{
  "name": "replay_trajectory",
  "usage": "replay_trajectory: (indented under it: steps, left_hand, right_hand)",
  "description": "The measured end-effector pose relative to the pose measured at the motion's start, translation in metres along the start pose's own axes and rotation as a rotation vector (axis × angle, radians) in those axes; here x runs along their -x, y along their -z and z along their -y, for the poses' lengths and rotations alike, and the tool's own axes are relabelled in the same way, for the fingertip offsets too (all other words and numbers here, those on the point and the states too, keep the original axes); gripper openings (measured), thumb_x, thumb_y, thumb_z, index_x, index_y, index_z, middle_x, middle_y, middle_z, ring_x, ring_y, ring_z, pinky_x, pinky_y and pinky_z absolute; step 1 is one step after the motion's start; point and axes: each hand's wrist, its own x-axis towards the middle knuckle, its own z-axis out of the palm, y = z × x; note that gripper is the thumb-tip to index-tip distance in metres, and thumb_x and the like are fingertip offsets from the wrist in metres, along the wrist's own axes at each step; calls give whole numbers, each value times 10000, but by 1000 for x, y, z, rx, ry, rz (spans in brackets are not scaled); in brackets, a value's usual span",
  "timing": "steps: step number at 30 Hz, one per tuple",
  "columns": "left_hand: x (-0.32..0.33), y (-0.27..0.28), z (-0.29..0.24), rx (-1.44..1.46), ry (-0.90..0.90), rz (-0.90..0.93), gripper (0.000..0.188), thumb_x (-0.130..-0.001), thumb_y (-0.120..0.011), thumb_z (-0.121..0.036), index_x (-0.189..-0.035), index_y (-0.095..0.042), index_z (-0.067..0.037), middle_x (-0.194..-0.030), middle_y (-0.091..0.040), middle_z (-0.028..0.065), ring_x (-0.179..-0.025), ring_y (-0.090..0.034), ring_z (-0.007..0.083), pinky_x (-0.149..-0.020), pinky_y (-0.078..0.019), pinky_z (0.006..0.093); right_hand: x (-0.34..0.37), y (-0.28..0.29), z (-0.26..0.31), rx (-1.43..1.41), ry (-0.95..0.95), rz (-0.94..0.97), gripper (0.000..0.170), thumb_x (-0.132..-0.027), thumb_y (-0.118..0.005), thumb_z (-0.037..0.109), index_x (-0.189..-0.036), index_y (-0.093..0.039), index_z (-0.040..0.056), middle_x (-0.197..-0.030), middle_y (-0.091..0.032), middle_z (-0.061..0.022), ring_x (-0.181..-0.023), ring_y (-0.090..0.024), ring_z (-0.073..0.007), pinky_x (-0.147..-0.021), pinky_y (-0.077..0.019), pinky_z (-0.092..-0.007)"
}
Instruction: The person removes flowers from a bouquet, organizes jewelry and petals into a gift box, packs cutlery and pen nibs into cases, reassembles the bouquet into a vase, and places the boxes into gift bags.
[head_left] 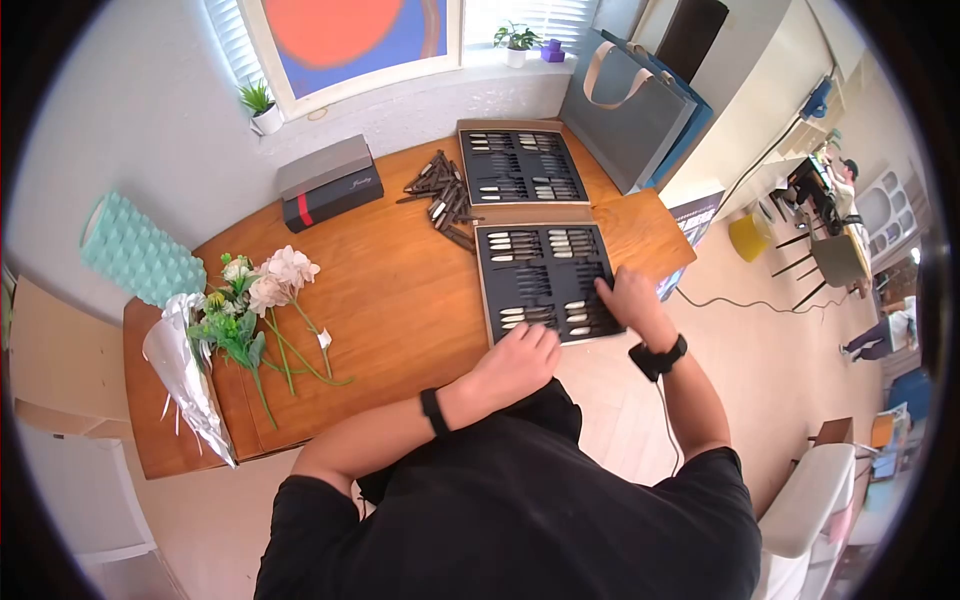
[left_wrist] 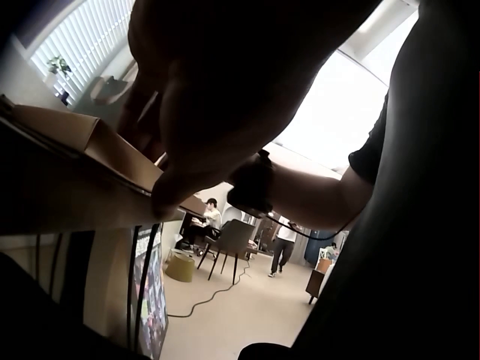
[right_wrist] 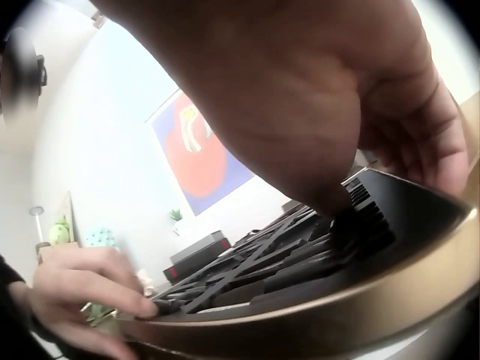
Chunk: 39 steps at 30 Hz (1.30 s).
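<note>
My head view looks down on the near tray (head_left: 484,287), my wrist views face opposite ways low beside it, and head and right share its interior.

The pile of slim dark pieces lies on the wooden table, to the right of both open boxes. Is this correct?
The side is wrong: the head view shows the pile of slim dark pieces on the wooden table, left of both open boxes.
</note>
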Motion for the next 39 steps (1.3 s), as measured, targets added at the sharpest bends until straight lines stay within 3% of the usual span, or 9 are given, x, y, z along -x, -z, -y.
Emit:
replay_trajectory:
  steps: [3,8,10,13,16,21,28,32,39]
  left_hand:
    - [41,29,15,33,24,-49,187,-922,-706,-186,-1042,-749,-50,-966,-625,59,-994,-637,236,-867,-511,368]
    - [101,69,36,95,236,20,279,-917,-717,-183,-1134,-733,-9,-1044,-625,94,-1036,-642,269,-909,-533,402]
    - [98,80,29,174,291,209,401,-933,-779,-215,-1269,-731,-1,-1197,-667,132,-1169,-663,322,-1022,-537,459]
    - [63,66,7,265,117,80,501,-966,-758,-205,-1406,-688,23,-1392,-690,193,-1350,-656,359,-1137,-526,486]
    - [25,29,-13,130,9,-9,475,-990,-719,-199,-1407,-699,27,-1496,-680,228,-1412,-647,399,-1208,-518,508]
    - [27,-6,-19,79,-46,-22,415,-1003,-681,-185,-1345,-730,45,-1536,-683,263,-1429,-660,462,-1254,-522,558]
    - [100,41,10,219,15,25,256,-987,-708,-129,-1173,-753,42,-1527,-697,285,-1486,-653,442,-1282,-532,534]
    - [144,70,18,254,152,46,185,-977,-744,-96,-1120,-768,19,-1536,-716,228,-1483,-673,379,-1263,-560,496]
    - [188,97,25,269,381,-29,276,-967,-768,-38,-1238,-825,-26,-1381,-809,145,-1342,-772,321,-1171,-610,490]
  right_hand:
    - [36,12,37,-57,37,51,665,-1100,-698,552,-880,-766,-72,-846,-771,-335,-854,-793,-534,-759,-646,-606]
    - [49,32,75,-144,209,250,654,-1082,-735,568,-889,-827,-49,-840,-800,-280,-843,-810,-462,-796,-645,-546]
    - [15,86,87,-303,247,753,582,-1063,-777,547,-917,-850,-11,-803,-808,-188,-798,-815,-351,-759,-640,-475]
    - [-95,64,49,-557,369,401,412,-1057,-811,420,-1029,-869,13,-827,-819,-111,-751,-795,-225,-760,-625,-401]
    - [-223,46,24,-390,333,-134,423,-1095,-774,403,-1280,-827,26,-1183,-848,-242,-1107,-821,-393,-994,-635,-496]
    - [-316,-34,-15,-178,233,-112,545,-1147,-672,485,-1443,-754,35,-1479,-724,-295,-1396,-669,-483,-1185,-530,-576]
    - [-239,-32,-8,-52,127,-64,475,-1181,-620,418,-1354,-754,-3,-1377,-721,-263,-1292,-671,-508,-1134,-552,-558]
    - [-177,-38,-8,-28,234,-270,423,-1182,-631,377,-1232,-702,-37,-1213,-710,-282,-1189,-689,-514,-1060,-577,-546]
    - [-77,-26,11,46,140,-275,385,-1157,-673,370,-1163,-704,-13,-1112,-737,-262,-1122,-720,-463,-952,-616,-531]
